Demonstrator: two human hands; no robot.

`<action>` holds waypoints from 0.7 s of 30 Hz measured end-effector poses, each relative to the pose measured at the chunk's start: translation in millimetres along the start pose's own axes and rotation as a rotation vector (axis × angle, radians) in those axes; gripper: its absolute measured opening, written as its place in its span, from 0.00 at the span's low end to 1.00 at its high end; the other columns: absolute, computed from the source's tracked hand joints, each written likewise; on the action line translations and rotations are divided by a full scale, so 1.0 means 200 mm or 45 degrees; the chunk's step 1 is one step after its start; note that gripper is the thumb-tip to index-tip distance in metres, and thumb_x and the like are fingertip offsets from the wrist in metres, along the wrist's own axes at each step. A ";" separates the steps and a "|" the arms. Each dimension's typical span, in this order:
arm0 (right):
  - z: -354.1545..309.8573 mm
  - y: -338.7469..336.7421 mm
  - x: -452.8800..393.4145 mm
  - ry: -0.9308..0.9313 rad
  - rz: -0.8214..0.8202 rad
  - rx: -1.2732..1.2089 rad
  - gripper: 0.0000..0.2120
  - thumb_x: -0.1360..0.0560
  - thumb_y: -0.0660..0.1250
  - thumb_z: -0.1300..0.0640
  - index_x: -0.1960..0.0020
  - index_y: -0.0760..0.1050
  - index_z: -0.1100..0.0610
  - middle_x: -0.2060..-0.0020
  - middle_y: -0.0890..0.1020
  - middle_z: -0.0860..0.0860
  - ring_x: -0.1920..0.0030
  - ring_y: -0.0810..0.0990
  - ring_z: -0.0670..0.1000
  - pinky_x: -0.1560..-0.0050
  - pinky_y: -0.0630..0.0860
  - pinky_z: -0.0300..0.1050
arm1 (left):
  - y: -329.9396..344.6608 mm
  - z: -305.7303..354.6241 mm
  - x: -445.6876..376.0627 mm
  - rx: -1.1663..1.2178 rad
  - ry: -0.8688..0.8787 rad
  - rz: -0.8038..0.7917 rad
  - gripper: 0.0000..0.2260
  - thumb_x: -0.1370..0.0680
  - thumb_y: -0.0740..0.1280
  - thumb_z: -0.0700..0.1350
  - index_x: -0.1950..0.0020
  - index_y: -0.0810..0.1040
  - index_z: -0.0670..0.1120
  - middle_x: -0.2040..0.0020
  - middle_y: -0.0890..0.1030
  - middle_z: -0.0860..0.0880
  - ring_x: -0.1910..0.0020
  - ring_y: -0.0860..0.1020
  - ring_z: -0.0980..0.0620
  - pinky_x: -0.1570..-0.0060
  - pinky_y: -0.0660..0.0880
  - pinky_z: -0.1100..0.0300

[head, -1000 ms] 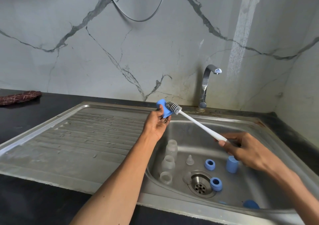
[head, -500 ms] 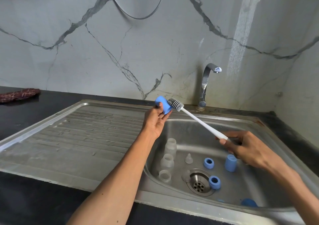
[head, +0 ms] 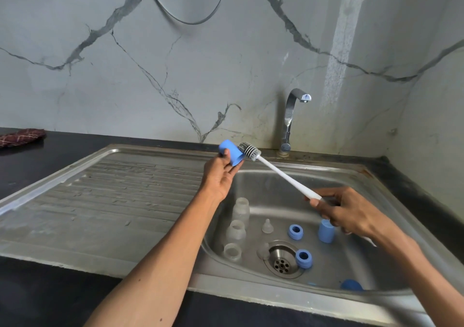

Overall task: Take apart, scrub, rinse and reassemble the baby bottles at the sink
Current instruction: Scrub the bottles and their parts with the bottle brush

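Left hand [head: 221, 173] was raised over the sink's back-left corner, fingers & thumb curled round a blue bottle cap [head: 231, 154], cap tilted w/ its open mouth facing abt 3 o'clock. Right hand [head: 349, 213] was over the basin at abt 4 o'clock from the cap, fingers pinching the end of a white-handled bottle brush [head: 281, 173]; handle ran up toward 10 o'clock, and the grey bristle head [head: 249, 151] sat right at the cap's mouth, touching or just beside it, couldn't tell if any of it was inside. Down in the steel sink [head: 351, 176], three clear bottle bodies [head: 236, 231] lay in a row along the left wall, running 12 to 6 o'clock. A clear nipple [head: 267, 226] stood upright just at 3 o'clock of the middle bottle. One blue collar ring [head: 295, 231] lay at 12 o'clock of the drain [head: 282, 260], another blue ring [head: 303, 259] touched the drain's rim at 3 o'clock. A 2nd blue cap [head: 326, 230] stood under the right hand. Another blue piece [head: 351, 285] showed at the basin's near-right edge, partly hidden. Tap [head: 291, 118] stood at the back rim, 12 o'clock; red patterned cloth [head: 21, 137] lay on the dark counter [head: 37, 296] far at 9 o'clock, beyond the ribbed drainboard [head: 113, 196].
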State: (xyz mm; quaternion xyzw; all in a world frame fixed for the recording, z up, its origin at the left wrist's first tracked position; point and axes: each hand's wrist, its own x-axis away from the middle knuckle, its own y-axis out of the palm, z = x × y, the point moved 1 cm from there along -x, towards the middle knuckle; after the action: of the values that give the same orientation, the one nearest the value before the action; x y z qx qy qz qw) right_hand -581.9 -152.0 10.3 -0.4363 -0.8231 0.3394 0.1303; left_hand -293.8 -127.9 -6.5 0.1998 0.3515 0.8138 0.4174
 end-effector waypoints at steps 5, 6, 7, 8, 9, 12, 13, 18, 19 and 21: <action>0.02 -0.01 -0.01 0.035 0.103 -0.024 0.08 0.20 0.66 0.54 0.42 0.81 0.50 0.70 0.73 0.51 0.73 0.67 0.48 0.78 0.65 0.38 | 0.11 -0.12 0.08 -0.227 -0.023 -0.131 0.10 0.18 0.62 0.34 0.38 0.74 0.34 0.44 0.78 0.38 0.43 0.78 0.42 0.38 0.74 0.47; 0.02 -0.02 -0.01 0.037 0.120 -0.043 0.09 0.20 0.66 0.54 0.42 0.81 0.51 0.70 0.73 0.52 0.74 0.67 0.48 0.78 0.66 0.38 | 0.14 -0.14 0.09 -0.225 -0.017 -0.146 0.10 0.18 0.62 0.34 0.38 0.74 0.34 0.43 0.78 0.38 0.42 0.77 0.42 0.39 0.74 0.47; 0.03 -0.02 -0.01 0.041 0.125 -0.063 0.09 0.20 0.67 0.54 0.42 0.81 0.51 0.70 0.73 0.52 0.74 0.67 0.47 0.78 0.66 0.38 | 0.16 -0.14 0.10 -0.205 -0.002 -0.136 0.09 0.18 0.62 0.34 0.38 0.74 0.35 0.44 0.78 0.38 0.43 0.77 0.42 0.39 0.74 0.48; 0.02 -0.02 -0.01 0.051 0.117 -0.083 0.09 0.20 0.67 0.54 0.42 0.81 0.51 0.70 0.73 0.52 0.74 0.67 0.47 0.78 0.66 0.38 | 0.17 -0.14 0.09 -0.185 0.016 -0.112 0.09 0.18 0.63 0.35 0.39 0.74 0.35 0.45 0.78 0.39 0.43 0.78 0.42 0.39 0.75 0.48; 0.02 -0.02 -0.01 0.065 0.092 -0.097 0.09 0.20 0.67 0.54 0.42 0.81 0.51 0.71 0.73 0.51 0.75 0.67 0.46 0.78 0.66 0.38 | 0.17 -0.13 0.09 -0.175 0.032 -0.081 0.08 0.19 0.63 0.35 0.40 0.74 0.35 0.46 0.79 0.39 0.44 0.78 0.42 0.39 0.75 0.47; 0.03 -0.04 -0.01 0.123 -0.032 -0.096 0.09 0.20 0.67 0.54 0.41 0.80 0.50 0.70 0.73 0.51 0.75 0.66 0.46 0.77 0.65 0.39 | 0.10 -0.07 0.04 -0.134 0.082 0.063 0.03 0.19 0.63 0.34 0.50 0.76 0.36 0.54 0.79 0.42 0.47 0.78 0.43 0.37 0.74 0.45; 0.04 -0.05 -0.01 0.136 -0.060 -0.077 0.09 0.20 0.67 0.54 0.41 0.80 0.49 0.70 0.73 0.51 0.75 0.66 0.46 0.77 0.64 0.39 | 0.06 -0.04 0.01 -0.097 0.093 0.120 0.03 0.19 0.64 0.34 0.51 0.76 0.37 0.55 0.79 0.42 0.50 0.79 0.44 0.36 0.74 0.45; 0.07 -0.08 -0.04 0.139 0.038 -0.033 0.10 0.20 0.66 0.52 0.39 0.80 0.50 0.68 0.74 0.51 0.74 0.67 0.47 0.77 0.65 0.38 | -0.02 -0.05 -0.01 -0.206 0.097 0.157 0.04 0.19 0.65 0.35 0.45 0.77 0.36 0.52 0.80 0.42 0.46 0.79 0.44 0.42 0.76 0.50; 0.07 -0.08 -0.04 0.141 0.074 -0.036 0.10 0.20 0.66 0.52 0.40 0.80 0.49 0.68 0.74 0.51 0.74 0.67 0.47 0.78 0.65 0.38 | -0.01 -0.08 0.01 -0.296 0.094 0.130 0.03 0.19 0.65 0.35 0.46 0.77 0.37 0.51 0.81 0.41 0.45 0.79 0.44 0.45 0.77 0.52; 0.08 -0.09 -0.05 0.138 0.117 -0.030 0.10 0.20 0.66 0.51 0.40 0.81 0.49 0.69 0.75 0.51 0.74 0.67 0.46 0.77 0.65 0.37 | 0.05 -0.15 0.04 -0.498 0.131 0.049 0.07 0.20 0.66 0.34 0.43 0.77 0.37 0.48 0.80 0.40 0.46 0.79 0.45 0.50 0.81 0.55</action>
State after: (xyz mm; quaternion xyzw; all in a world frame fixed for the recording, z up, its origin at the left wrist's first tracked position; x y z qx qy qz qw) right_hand -595.7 -174.0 11.4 -0.4929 -0.7978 0.3112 0.1540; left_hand -323.1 -137.0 -19.8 0.0798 0.2035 0.8835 0.4142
